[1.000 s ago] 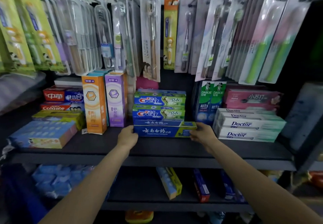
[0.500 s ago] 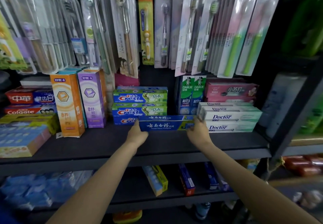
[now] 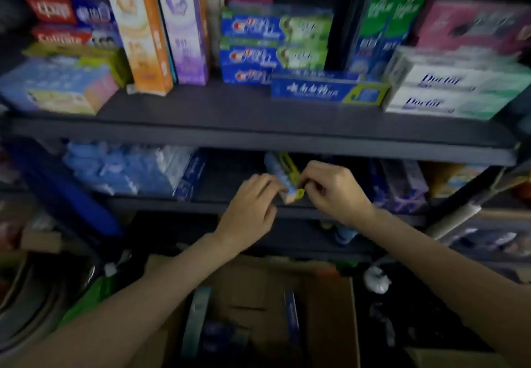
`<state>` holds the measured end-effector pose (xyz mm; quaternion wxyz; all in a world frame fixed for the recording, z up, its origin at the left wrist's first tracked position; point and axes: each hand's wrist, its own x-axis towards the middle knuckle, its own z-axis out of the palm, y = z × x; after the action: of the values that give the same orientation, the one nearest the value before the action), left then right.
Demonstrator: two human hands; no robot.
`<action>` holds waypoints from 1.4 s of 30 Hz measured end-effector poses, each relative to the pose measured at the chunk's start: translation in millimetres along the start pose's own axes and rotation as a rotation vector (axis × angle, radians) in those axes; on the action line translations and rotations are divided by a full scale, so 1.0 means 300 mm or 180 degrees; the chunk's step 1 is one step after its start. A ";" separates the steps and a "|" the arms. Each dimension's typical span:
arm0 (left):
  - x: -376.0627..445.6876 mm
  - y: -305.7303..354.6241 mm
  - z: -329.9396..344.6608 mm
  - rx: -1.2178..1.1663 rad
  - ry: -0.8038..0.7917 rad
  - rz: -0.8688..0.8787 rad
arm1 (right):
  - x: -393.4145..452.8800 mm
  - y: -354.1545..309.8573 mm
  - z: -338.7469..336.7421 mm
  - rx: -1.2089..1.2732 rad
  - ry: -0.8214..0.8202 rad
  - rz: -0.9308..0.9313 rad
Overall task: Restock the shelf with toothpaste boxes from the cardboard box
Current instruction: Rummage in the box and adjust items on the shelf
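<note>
Change since earlier frame: both hands have left the upper shelf [image 3: 258, 129] and dropped to the shelf below; the view has tilted down, so the hanging toothbrushes are out of frame and the cardboard box [image 3: 330, 304] shows at the bottom.

Item 1: blue toothpaste box with yellow-green end [image 3: 327, 90]. Lies flat on the upper shelf, released, in front of the Crest stack [image 3: 273, 45] and just beside the white Doctor boxes [image 3: 448, 91].

Item 2: blue-and-yellow toothpaste box [image 3: 283, 170]. Lower shelf, lying end toward the camera, its near end between the two hands.

Left hand [image 3: 250, 212]: fingers curled at the near end of item 2, touching it; firmness of grip cannot be told through blur.

Right hand [image 3: 336, 192]: fingers curled, pinching the same end from the other side.

Cardboard box: open, on the floor below the arms, several toothpaste boxes inside [image 3: 291, 318].

Frame motion-blurred; fine print illegible.
</note>
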<state>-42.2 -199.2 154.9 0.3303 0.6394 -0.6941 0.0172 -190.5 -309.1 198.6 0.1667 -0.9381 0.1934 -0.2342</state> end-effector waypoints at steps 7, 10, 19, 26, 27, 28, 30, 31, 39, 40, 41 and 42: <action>-0.572 -0.232 0.345 0.0233 -0.1895 -0.1281 | -0.457 0.110 0.694 0.0035 -0.2269 0.1135; -0.751 -0.338 0.534 0.0352 -0.2557 -0.1694 | -0.648 0.206 1.032 -0.0188 -0.3243 0.2326; -1.014 -0.553 0.985 -0.0095 -0.2537 -0.2168 | -0.888 0.494 1.620 -0.0569 -0.2170 0.3502; -0.942 -0.538 0.913 -0.1096 -0.2345 -0.3124 | -0.727 0.359 1.536 0.0571 -0.2691 0.2522; -0.900 -0.529 0.859 -0.1276 -0.2312 -0.3340 | -0.661 0.303 1.482 0.0882 -0.2674 0.2358; -0.853 -0.519 0.794 -0.1423 -0.2347 -0.3486 | -0.591 0.241 1.414 0.1130 -0.2669 0.2167; -0.744 -0.493 0.636 -0.1730 -0.2511 -0.3568 | -0.450 0.119 1.251 0.1673 -0.2738 0.1885; -0.687 -0.481 0.543 -0.1820 -0.2635 -0.3516 | -0.385 0.064 1.160 0.1957 -0.2787 0.1834; -0.194 -0.317 -0.227 -0.2217 -0.2769 -0.2614 | 0.026 -0.216 0.432 0.3140 -0.2488 0.1978; -0.147 -0.293 -0.303 -0.2257 -0.2565 -0.2540 | 0.067 -0.236 0.349 0.3144 -0.2417 0.1964; -0.104 -0.273 -0.373 -0.2291 -0.2373 -0.2471 | 0.101 -0.251 0.267 0.3030 -0.2393 0.1914; -0.069 -0.259 -0.439 -0.2313 -0.2208 -0.2407 | 0.128 -0.263 0.192 0.2831 -0.2408 0.1864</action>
<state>84.4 -136.5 216.8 0.2654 0.6559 -0.4482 -0.5462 -107.8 -244.7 196.8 0.6524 -0.7057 0.2536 0.1094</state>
